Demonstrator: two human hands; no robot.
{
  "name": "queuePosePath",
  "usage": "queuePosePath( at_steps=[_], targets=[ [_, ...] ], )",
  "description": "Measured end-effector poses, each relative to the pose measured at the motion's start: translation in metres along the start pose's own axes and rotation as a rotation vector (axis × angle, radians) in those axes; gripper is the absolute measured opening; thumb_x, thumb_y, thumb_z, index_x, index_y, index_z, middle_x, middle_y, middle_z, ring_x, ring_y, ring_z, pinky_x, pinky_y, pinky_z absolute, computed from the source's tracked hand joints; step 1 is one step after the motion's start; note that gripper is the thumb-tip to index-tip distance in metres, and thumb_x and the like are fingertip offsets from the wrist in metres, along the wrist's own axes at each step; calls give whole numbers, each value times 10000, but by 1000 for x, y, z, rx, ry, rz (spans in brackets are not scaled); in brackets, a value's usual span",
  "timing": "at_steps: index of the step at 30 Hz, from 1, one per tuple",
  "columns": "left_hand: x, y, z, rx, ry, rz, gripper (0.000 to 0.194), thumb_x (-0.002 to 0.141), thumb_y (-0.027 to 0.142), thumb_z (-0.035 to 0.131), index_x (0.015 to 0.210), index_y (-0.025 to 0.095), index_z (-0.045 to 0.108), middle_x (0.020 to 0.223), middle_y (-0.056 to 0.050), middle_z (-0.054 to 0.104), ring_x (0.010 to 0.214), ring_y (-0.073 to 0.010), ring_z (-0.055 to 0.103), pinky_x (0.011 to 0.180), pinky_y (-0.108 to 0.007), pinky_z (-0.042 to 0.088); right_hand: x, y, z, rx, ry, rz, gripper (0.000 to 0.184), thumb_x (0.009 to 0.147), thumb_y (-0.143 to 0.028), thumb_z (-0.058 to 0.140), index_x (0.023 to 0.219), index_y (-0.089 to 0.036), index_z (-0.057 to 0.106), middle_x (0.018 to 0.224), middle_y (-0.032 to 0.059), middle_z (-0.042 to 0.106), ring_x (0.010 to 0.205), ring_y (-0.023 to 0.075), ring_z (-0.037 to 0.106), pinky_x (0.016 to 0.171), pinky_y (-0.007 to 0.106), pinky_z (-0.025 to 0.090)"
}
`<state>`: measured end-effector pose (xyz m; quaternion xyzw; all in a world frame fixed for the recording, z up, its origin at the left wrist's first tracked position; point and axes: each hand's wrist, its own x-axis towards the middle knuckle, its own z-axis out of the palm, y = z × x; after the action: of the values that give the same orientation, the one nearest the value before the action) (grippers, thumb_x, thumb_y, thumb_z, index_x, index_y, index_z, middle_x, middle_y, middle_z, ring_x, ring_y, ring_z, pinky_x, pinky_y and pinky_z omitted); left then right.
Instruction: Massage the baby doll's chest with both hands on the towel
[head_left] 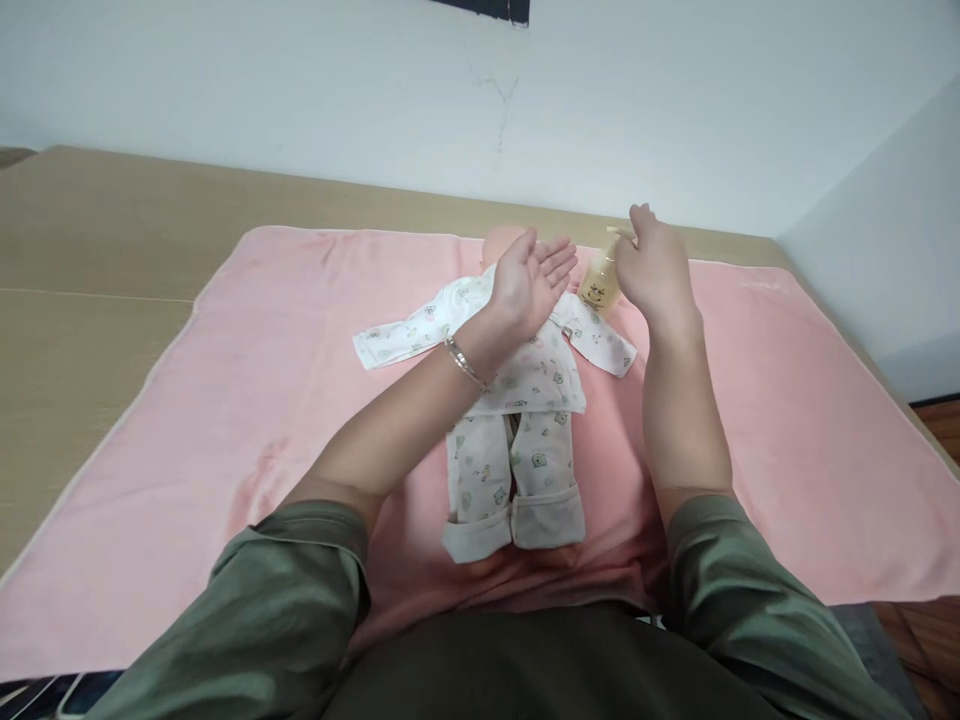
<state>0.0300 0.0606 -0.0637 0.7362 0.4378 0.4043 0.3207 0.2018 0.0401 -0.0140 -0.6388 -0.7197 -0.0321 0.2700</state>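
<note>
My left hand [531, 285] is held palm up over the upper part of a doll in a white printed top [551, 375] and matching trousers [484, 470]. Its fingers are stretched out together, with nothing visible in the palm; a silver bracelet [466, 364] circles the wrist. My right hand [656, 268] is curled at the neck of a yellowish pump bottle [598, 284], which tilts slightly and has its nozzle toward the left hand. Part of the bottle and some right fingertips are hidden. The doll's head [501, 243] shows partly behind my left hand.
The doll lies on a pink blanket [300, 360] spread over a light wood-coloured table [97, 220]. A white wall [337, 90] rises behind the table. Dark objects [82, 692] lie below the blanket's edge at lower left.
</note>
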Motion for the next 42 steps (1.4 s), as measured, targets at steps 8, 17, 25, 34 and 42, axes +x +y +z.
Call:
queuePosePath(
  at_steps=[8, 17, 25, 34, 42],
  targets=[
    [55, -13, 41, 23, 45, 34, 516, 1033, 405, 207, 1299, 152, 570, 1273, -118, 660, 1356, -296, 526, 1001, -497, 547, 2, -14, 23, -32, -17, 56, 537, 962, -237, 276, 1430, -11, 412, 1522, 255, 426, 1472, 368, 334, 1190, 638, 245],
    [42, 11, 21, -478, -111, -303, 687, 1016, 456, 42, 1215, 132, 613, 1164, -136, 701, 1337, -297, 541, 1073, -496, 517, 0, -26, 30, -111, 22, 96, 487, 952, -215, 271, 1315, 8, 506, 1399, 296, 521, 1416, 424, 382, 1144, 686, 257],
    [-15, 51, -20, -1089, -135, -678, 643, 976, 498, 199, 1428, 110, 442, 1384, -162, 594, 1375, -260, 514, 1116, -401, 476, -2, -45, 16, -244, -104, 152, 555, 978, -262, 339, 1431, 55, 381, 1514, 312, 397, 1466, 404, 320, 1165, 610, 294],
    [-70, 58, -55, -1233, -79, -739, 654, 926, 472, 325, 1509, 178, 346, 1482, -121, 523, 1433, -247, 444, 1190, -417, 373, -10, -43, 18, -255, -139, 126, 616, 995, -404, 372, 1465, -7, 374, 1589, 314, 252, 1511, 431, 198, 1166, 677, 217],
    [-87, 84, -70, -1087, -171, -527, 588, 989, 487, 183, 1285, 169, 579, 1287, -99, 673, 1389, -300, 496, 1124, -475, 478, -37, -91, 9, 59, -89, -69, 597, 1012, -524, 192, 1504, -223, 346, 1638, 126, 250, 1544, 369, 126, 1190, 696, 186]
  ],
)
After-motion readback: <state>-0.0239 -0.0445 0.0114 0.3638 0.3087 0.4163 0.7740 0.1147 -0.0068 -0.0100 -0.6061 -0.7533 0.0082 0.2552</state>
